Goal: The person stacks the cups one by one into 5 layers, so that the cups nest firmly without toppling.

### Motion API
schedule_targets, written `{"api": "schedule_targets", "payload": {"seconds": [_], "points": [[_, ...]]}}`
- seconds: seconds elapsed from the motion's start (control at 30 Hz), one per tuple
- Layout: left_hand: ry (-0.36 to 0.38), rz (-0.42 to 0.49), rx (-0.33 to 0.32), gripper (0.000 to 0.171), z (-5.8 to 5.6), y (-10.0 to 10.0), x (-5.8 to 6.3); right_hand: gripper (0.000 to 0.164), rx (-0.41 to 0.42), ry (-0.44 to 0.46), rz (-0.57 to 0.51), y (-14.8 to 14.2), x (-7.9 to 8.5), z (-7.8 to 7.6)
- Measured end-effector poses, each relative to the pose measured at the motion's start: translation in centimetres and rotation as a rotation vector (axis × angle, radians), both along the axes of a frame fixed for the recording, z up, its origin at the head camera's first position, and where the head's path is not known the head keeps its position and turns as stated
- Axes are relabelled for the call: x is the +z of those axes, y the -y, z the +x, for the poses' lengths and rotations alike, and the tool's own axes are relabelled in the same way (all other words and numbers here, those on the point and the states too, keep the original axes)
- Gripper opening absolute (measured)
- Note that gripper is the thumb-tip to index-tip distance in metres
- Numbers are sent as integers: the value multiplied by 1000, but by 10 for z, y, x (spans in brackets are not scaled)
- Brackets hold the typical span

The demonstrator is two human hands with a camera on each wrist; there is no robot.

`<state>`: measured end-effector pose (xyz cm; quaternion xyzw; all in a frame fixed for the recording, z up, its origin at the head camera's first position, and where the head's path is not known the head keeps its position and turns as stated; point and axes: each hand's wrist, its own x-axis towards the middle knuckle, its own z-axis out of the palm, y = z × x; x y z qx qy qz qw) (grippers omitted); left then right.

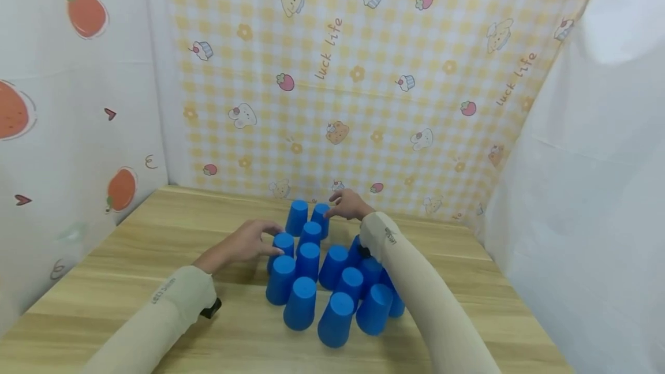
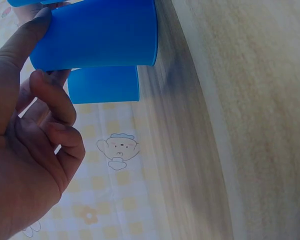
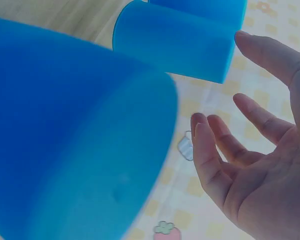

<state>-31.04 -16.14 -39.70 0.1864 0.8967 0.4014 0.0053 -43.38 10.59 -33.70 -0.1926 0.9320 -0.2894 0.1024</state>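
Your left hand point(image 1: 249, 242) pinched a blue cup point(image 1: 283, 240), your right hand point(image 1: 351, 205), fingers loose, was beside a far cup point(image 1: 319, 223), and inverted cups point(image 1: 300, 307) stood on the table point(image 1: 234, 333), none visibly stacked yet.

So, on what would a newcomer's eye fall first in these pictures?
Probably on the cluster of blue cups, upside down on the wooden table. The left hand pinches a cup on the cluster's left side, and the right hand is beside a far cup. Behind them hangs a yellow checked backdrop with cartoon prints.
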Motion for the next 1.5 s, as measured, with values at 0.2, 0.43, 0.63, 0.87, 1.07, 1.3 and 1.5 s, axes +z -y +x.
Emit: {"api": "schedule_targets", "payload": {"seconds": [0.2, 0.43, 0.63, 0.87, 1.07, 1.3, 1.5], "points": [[4, -7, -3, 35, 0, 1, 2, 49, 41, -63, 22, 2, 10, 10], [5, -14, 12, 36, 0, 3, 2, 52, 156, 3, 13, 11, 16, 25], [-9, -17, 15, 38, -1, 3, 3, 52, 226, 57, 27, 15, 17, 33], [-12, -17, 11, 39, 1, 1, 0, 53, 252, 111, 99, 19, 11, 37], [-18, -19, 10, 38, 0, 3, 1, 49, 252, 106, 106, 20, 8, 36], [-32, -15, -7, 41, 2, 2, 0, 41, 271, 81, 144, 19, 0, 37], [-34, -15, -15, 39, 1, 1, -1, 38, 270, 79, 129, 15, 2, 37]]}}
